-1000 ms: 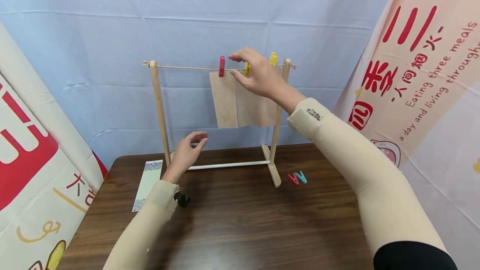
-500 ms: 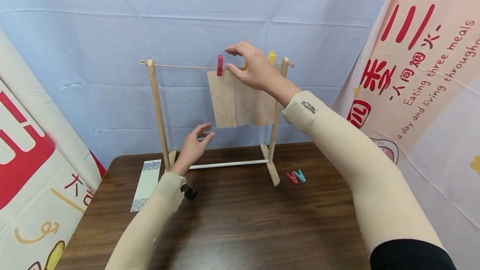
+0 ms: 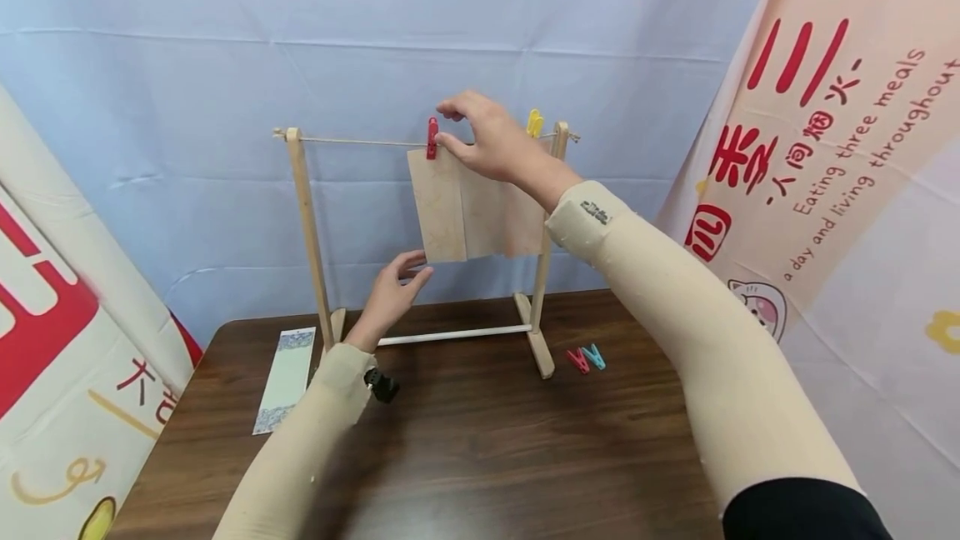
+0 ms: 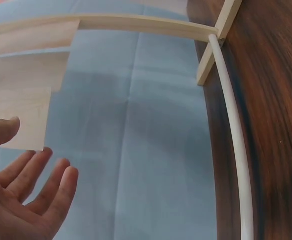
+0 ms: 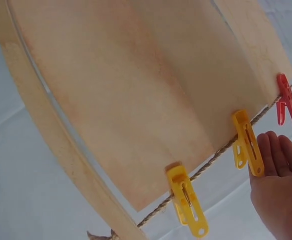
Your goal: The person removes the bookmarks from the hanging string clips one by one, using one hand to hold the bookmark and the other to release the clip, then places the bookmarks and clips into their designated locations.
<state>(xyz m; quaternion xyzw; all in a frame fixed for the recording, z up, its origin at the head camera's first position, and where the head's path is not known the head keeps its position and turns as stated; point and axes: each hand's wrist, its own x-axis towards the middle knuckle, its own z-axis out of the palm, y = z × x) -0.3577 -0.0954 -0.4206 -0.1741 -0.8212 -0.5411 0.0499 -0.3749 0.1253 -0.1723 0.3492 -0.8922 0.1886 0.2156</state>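
Red peg point(image 3: 432, 138) clamps the leftmost card point(image 3: 438, 205) to the string point(image 3: 360, 141); right hand point(image 3: 486, 142) is poised beside it, fingers loosely spread. Left hand point(image 3: 395, 291) waits open under the card's lower corner point(image 4: 29, 140). If unpegged carelessly, the card could be dropped onto the table point(image 3: 480, 440).

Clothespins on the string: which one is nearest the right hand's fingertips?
The red clothespin, leftmost on the string, just beside the right hand. The two yellow ones sit further right, towards the post.
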